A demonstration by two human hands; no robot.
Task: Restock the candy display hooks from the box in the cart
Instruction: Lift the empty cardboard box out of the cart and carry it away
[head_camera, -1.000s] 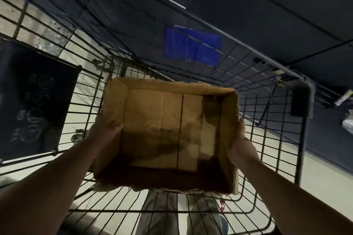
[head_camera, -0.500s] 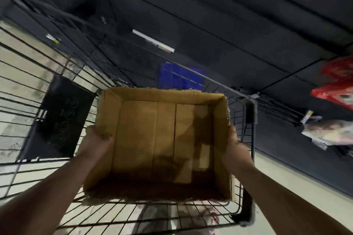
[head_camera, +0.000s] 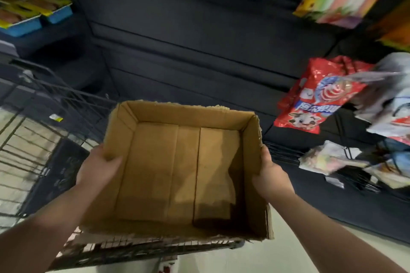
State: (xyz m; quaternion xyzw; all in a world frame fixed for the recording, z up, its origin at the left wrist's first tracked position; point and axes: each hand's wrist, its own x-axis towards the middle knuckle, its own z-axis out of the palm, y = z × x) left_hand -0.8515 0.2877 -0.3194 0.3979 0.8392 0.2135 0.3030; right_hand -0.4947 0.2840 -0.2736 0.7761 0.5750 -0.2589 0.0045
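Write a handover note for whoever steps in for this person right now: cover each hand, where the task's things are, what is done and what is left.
Left hand: grips the left wall of the cardboard box, thumb inside.
Right hand: holds the right wall from outside; its fingers are hidden.
The box is held over the near edge of the cart and shows only a bare floor.
A red candy bag and paler bags hang on the display at right.
Done: the box looks emptied.
Left: probably clear away the box and check for gaps in the display.
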